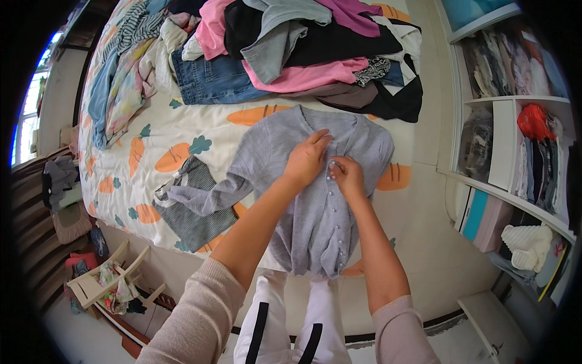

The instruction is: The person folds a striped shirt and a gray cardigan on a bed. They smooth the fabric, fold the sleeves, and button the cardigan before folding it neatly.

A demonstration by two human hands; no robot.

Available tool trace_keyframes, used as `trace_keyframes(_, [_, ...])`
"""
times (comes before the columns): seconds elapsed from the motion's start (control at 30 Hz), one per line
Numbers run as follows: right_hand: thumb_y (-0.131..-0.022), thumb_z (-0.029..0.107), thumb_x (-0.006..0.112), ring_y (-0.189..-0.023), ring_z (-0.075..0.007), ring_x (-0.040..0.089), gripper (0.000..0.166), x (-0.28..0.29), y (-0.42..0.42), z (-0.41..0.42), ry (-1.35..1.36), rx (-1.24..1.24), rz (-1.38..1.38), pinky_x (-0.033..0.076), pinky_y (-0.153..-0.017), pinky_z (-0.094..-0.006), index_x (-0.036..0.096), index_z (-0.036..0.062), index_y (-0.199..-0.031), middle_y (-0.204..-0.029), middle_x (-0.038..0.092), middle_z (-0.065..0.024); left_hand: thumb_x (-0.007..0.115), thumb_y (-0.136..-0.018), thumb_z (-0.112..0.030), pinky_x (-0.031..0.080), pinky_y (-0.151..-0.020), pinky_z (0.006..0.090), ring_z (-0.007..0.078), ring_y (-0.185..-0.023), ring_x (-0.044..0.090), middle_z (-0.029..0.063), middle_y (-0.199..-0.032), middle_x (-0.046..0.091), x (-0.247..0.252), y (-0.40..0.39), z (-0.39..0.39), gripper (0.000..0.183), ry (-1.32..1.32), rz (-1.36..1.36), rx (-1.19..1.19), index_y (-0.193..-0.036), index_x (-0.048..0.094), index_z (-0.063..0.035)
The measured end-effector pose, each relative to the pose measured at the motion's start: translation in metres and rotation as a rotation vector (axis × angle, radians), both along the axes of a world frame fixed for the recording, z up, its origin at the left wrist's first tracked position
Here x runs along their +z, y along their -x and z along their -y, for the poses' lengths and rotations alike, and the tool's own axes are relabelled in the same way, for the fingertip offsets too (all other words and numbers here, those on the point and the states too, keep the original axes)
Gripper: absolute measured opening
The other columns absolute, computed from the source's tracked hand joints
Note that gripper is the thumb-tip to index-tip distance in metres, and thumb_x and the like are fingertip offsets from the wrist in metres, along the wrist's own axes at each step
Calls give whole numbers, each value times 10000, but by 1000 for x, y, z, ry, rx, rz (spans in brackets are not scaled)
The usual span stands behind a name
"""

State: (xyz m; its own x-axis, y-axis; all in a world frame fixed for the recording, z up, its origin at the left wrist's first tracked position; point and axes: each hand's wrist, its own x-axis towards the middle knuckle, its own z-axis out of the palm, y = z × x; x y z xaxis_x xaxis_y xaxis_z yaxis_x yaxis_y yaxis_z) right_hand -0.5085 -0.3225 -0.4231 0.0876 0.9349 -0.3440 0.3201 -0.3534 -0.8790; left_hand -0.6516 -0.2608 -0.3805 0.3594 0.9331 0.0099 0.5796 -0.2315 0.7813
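A grey knit cardigan (pixel 304 214) lies front up at the bed's near edge, with its lower hem bunched. A row of small pearl-like buttons (pixel 334 210) runs down its front. My right hand (pixel 346 176) pinches the front edge by an upper button. Just left of it, my left hand (pixel 309 157) rests on the upper front below the neckline, its fingertips at the opening; whether they grip cloth is hidden. One cardigan sleeve (pixel 213 195) stretches left over a dark striped garment (pixel 195 223). The other sleeve is not visible.
Behind the cardigan, a heap of clothes (pixel 318 45) includes blue jeans (pixel 213 77). More garments (pixel 122 86) lie at the far left of the carrot-print bedsheet (pixel 136 195). To the right stands an open wardrobe (pixel 491 182) with filled shelves. A small wooden chair (pixel 104 286) is at lower left.
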Motion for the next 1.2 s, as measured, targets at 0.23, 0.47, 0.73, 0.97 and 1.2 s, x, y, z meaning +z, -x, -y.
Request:
trace_keyframes(0.23, [-856,64,570,-582,-154,633,147,1,-3,-11,95,-302,-198,495,-538,-288,612,-40,-951,-797,661,-135,575,-791,-59,480,-706,405,328,-839,598,96,-983,579,-19,-5,-15,201,166,-91,-24,-990,593,-80])
trace_keyframes(0.47, [-824,95,597,-721,-296,617,112,13,0,-18,-106,-169,251,482,-627,-360,598,19,-906,-827,635,-140,587,-785,-62,477,-667,389,327,-773,592,114,-886,578,2,4,-8,135,20,-13,-248,-919,585,-55])
trace_keyframes(0.73, [-834,78,583,-726,-325,595,80,38,-7,-25,-281,-4,349,474,-643,-370,587,30,-897,-819,627,-121,607,-823,-73,501,-674,328,260,-753,627,113,-886,599,22,15,-7,113,170,78,-250,-926,590,-30])
trace_keyframes(0.97, [-877,92,580,-611,-84,570,95,24,9,-13,50,-267,-390,454,-553,-226,597,5,-910,-760,630,-28,643,-794,-2,501,-651,248,120,-737,640,68,-846,636,11,10,0,142,535,270,-9,-923,589,25])
trace_keyframes(1.2, [-885,116,588,-605,-58,566,115,30,6,-8,61,-265,-463,446,-540,-201,612,7,-909,-740,619,-1,661,-787,-29,511,-649,248,133,-724,658,83,-789,658,17,10,2,176,457,178,13,-950,624,28])
